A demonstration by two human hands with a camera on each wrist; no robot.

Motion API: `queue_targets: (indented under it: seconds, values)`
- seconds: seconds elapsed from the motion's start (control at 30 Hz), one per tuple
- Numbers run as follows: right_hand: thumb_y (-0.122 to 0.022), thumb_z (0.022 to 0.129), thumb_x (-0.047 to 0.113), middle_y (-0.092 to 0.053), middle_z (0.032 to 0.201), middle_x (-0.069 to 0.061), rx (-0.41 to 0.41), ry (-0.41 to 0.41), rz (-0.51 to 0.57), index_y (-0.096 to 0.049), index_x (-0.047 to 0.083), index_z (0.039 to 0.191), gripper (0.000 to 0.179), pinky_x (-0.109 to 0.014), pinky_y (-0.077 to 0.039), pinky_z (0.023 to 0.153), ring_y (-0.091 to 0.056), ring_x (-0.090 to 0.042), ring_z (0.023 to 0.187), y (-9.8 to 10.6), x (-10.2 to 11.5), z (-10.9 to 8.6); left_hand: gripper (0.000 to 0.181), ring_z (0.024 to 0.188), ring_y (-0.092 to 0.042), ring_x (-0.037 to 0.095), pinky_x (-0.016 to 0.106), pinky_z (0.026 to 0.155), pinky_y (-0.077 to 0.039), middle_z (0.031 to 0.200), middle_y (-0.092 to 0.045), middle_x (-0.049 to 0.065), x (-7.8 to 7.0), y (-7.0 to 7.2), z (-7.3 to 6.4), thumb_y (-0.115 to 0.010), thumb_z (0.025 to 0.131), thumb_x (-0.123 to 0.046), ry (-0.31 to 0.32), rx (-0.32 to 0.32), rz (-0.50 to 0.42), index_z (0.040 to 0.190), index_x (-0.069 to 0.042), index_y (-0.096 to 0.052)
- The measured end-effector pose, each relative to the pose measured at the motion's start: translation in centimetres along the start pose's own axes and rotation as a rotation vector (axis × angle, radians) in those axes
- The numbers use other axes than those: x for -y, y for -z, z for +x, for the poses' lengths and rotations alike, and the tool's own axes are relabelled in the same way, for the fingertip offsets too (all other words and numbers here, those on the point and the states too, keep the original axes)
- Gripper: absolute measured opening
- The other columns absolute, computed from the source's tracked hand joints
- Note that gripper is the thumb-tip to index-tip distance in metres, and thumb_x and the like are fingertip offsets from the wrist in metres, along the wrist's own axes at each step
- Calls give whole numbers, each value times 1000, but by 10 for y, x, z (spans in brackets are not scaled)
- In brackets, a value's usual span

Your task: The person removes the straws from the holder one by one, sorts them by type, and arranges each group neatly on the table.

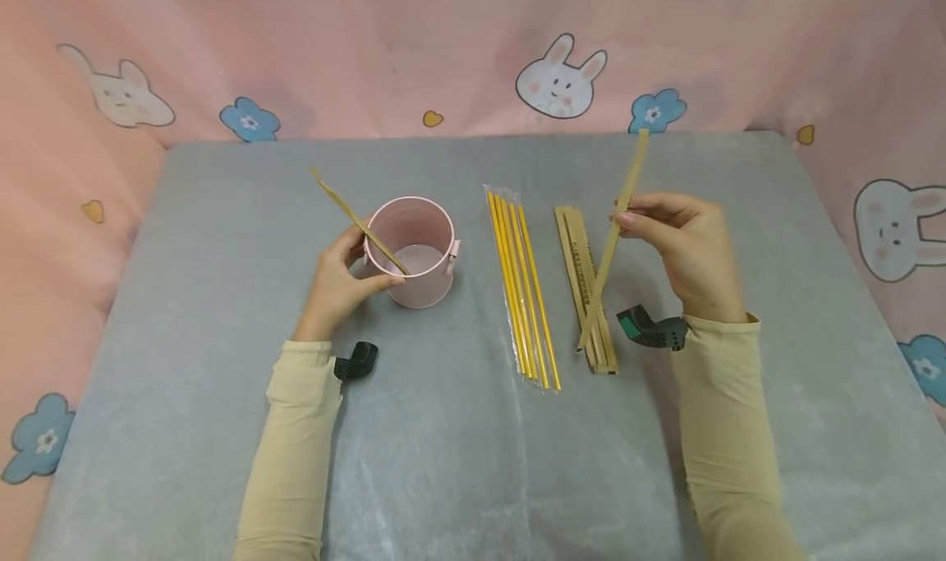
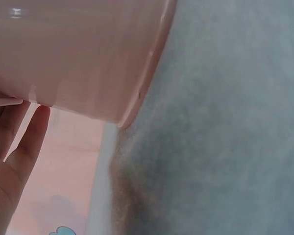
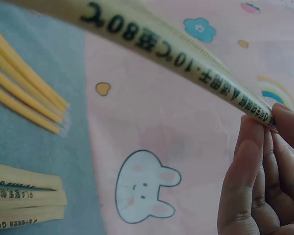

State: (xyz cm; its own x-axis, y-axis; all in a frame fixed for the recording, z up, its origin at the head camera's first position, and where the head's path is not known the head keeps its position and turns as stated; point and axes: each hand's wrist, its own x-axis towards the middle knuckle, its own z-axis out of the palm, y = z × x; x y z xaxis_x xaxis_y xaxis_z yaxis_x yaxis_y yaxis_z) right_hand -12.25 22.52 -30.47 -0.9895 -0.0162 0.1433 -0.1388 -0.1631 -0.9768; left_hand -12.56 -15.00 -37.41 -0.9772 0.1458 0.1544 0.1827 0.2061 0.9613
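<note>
My left hand [image 1: 338,280] grips a small pink bucket [image 1: 436,286], thumb along the near rim and fingers round its left side. In the left wrist view, fingertips touch the smooth pink bucket wall [image 2: 83,58]. One paper-wrapped straw [image 1: 342,203] leans inside the bucket, its upper end past the left rim. My right hand [image 1: 687,245] pinches another paper-wrapped straw [image 1: 628,185] between thumb and fingers, holding it slanted above several more wrapped straws [image 1: 576,249] on the table. Dark printing runs along the held straw's wrapper [image 3: 186,61] in the right wrist view.
Several yellow straws in clear plastic [image 1: 521,290] lie side by side between the bucket and the paper-wrapped ones. The grey table [image 1: 443,462] meets a pink curtain [image 1: 414,52] with rabbits and flowers at its back edge.
</note>
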Motion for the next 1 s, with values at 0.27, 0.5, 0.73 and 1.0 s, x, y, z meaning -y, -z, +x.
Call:
queue_targets:
  seconds: [0.27,0.5,0.73,1.0]
  values:
    - [-70,82,-4,-71,82,-6,6,-73,-124,-71,-4,92,11,-24,-54,69,-67,-15,75,8,-8,8,75,116,-52,27,32,105,-37,128,-54,20,-1,1,0,-80,63,13,-28,-6,-4,131,6,-50]
    - [-67,85,0,-71,83,-1,12,-157,-242,-73,2,94,11,-23,-54,67,-67,-12,76,23,-20,12,74,114,-52,27,33,104,-38,127,-54,20,0,0,0,-80,63,13,-27,-1,-13,131,7,-50]
    - [-69,86,7,-71,83,2,-3,-266,-339,-74,7,95,11,-25,-54,69,-65,-13,76,37,-36,18,76,113,-52,26,34,104,-38,129,-53,20,-1,-2,1,-80,63,14,-19,1,-25,132,6,-49]
    - [-69,86,9,-70,85,3,49,-286,-355,-73,7,95,10,-27,-54,72,-65,-12,78,34,-40,18,75,109,-53,21,30,101,-40,128,-54,19,-1,-2,-2,-79,64,14,-8,-9,-4,132,6,-49]
